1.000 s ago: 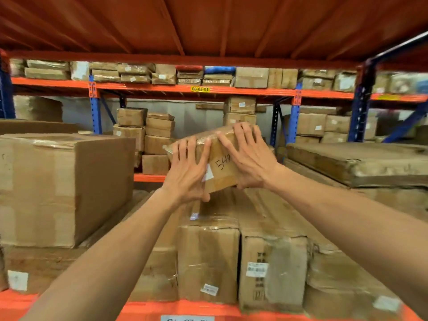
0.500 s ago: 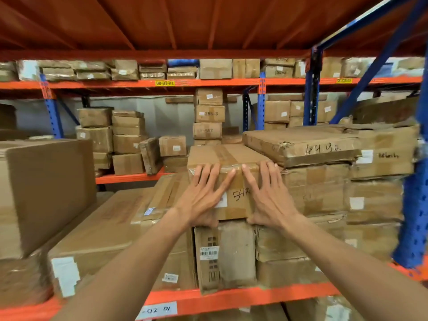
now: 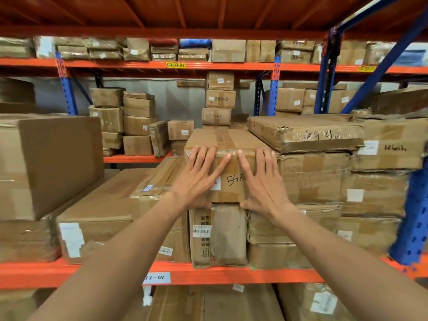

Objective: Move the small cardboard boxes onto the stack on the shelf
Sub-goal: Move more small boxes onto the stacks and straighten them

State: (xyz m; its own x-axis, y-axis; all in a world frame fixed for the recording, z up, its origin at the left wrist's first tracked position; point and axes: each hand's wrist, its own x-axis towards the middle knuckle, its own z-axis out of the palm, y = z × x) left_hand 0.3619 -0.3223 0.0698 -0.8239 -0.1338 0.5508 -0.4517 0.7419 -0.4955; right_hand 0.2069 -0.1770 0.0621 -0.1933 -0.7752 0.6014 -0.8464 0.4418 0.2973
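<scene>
**Box is up on the stack, palms on its front**

The small brown taped cardboard box marked "547" (image 3: 228, 158) sits on top of the upright plastic-wrapped carton (image 3: 218, 235) on the orange steel shelf (image 3: 231, 273), tucked beside the taller stack on its right. Left hand (image 3: 199, 179) and right hand (image 3: 262, 181) lie flat on its front face, fingers spread, clamped on nothing. Looks like they're pressing it in flush, arms stretched straight out.
</scene>
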